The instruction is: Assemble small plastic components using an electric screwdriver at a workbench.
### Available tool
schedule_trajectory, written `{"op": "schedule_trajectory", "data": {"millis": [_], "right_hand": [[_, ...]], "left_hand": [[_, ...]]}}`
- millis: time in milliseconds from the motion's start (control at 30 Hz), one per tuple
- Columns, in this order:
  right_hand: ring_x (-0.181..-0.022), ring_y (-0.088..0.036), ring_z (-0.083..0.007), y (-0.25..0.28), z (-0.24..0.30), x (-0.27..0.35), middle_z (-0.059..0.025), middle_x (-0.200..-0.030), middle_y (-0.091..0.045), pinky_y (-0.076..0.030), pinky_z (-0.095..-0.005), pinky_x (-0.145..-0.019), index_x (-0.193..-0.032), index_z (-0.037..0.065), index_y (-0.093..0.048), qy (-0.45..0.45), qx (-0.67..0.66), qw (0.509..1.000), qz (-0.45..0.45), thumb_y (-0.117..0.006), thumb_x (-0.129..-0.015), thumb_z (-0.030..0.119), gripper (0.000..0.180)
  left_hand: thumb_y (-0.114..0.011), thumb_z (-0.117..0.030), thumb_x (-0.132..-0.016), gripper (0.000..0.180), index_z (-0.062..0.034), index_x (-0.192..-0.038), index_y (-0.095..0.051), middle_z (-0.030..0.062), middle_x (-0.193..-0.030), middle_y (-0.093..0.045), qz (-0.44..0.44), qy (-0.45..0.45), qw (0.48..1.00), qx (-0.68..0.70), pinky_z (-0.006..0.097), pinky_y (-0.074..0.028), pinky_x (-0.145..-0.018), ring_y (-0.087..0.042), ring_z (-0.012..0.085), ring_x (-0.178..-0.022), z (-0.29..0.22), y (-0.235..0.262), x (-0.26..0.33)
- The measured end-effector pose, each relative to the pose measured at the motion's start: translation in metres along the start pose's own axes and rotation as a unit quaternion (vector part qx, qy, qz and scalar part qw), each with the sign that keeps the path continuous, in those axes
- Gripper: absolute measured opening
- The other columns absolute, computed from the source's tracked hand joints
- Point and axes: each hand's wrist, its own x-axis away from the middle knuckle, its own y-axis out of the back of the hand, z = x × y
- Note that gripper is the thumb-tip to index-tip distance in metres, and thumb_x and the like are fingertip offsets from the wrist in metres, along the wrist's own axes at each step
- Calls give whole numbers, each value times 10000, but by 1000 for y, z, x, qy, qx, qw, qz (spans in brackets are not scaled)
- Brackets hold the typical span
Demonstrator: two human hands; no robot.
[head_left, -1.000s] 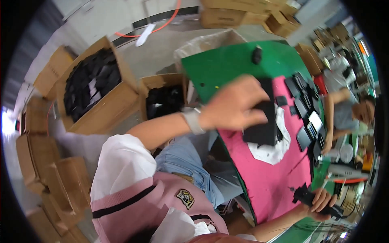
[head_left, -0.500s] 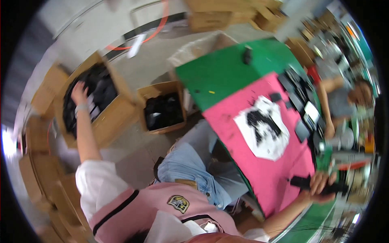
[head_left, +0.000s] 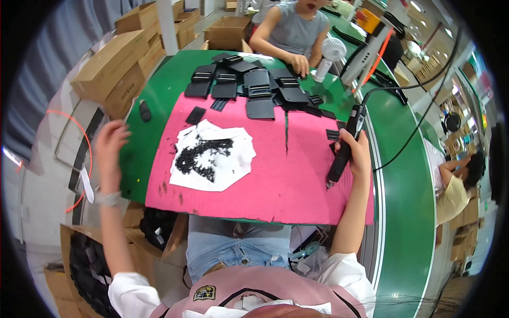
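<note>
Head: one screwdriver (head_left: 343, 151), two hands.

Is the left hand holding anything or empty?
Empty. The left hand is raised past the table's left edge, fingers loosely curled, nothing in them. The right hand grips the black electric screwdriver.

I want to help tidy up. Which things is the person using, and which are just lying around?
In use:
- black corded electric screwdriver, held in right hand
- pile of small black screws on white paper
- flat black plastic parts

Lying about:
- small white desk fan
- brown cardboard boxes
- left hand, empty
</note>
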Motion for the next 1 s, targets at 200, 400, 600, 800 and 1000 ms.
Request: {"op": "schedule_trajectory", "data": {"millis": [200,400,600,800,1000], "right_hand": [[-704,-670,-286,23,-16,-21,-181,-773,-654,-520,-372,-638,-899,-45,-579,93,380,908,-150,-752,-691,323,457],[-1062,-498,-315,-8,0,-3,-112,-1093,-537,-488,-436,-791,-1144,56,-526,201,567,747,-284,-747,-657,231,563],[-990,-570,-238,-29,-19,-26,-64,-934,-628,-473,-382,-751,-954,79,-660,290,714,636,-49,-629,-685,50,272],[-979,-604,-288,-6,-22,-59,-124,-944,-652,-544,-395,-766,-821,22,-688,184,740,646,45,-615,-714,33,130],[-856,-612,-262,-11,-6,-50,-103,-823,-635,-527,-368,-674,-801,28,-666,238,653,718,-21,-734,-648,92,178]], "left_hand": [[-651,-458,-818,689,88,-1200,-477,232,-1185,-533,190,-204,918,-283,358,-491,-805,-595,291,-1003,-11,-229,-22],[-779,-489,-627,1078,83,-1337,-203,273,-1219,-510,163,-179,870,-430,417,-494,-843,-562,403,-1054,-16,-314,-19],[-754,-254,-582,795,73,-1194,-365,273,-1063,-565,174,-245,904,-303,423,-478,-853,-564,392,-991,-22,-290,-16],[-737,-197,-589,734,42,-1190,-388,252,-1103,-527,286,-221,916,-173,420,-437,-914,-528,395,-1037,-52,-253,57],[-771,-212,-650,684,26,-1179,-410,197,-1063,-528,320,-264,886,-209,406,-441,-859,-512,344,-986,-34,-239,84]]}}
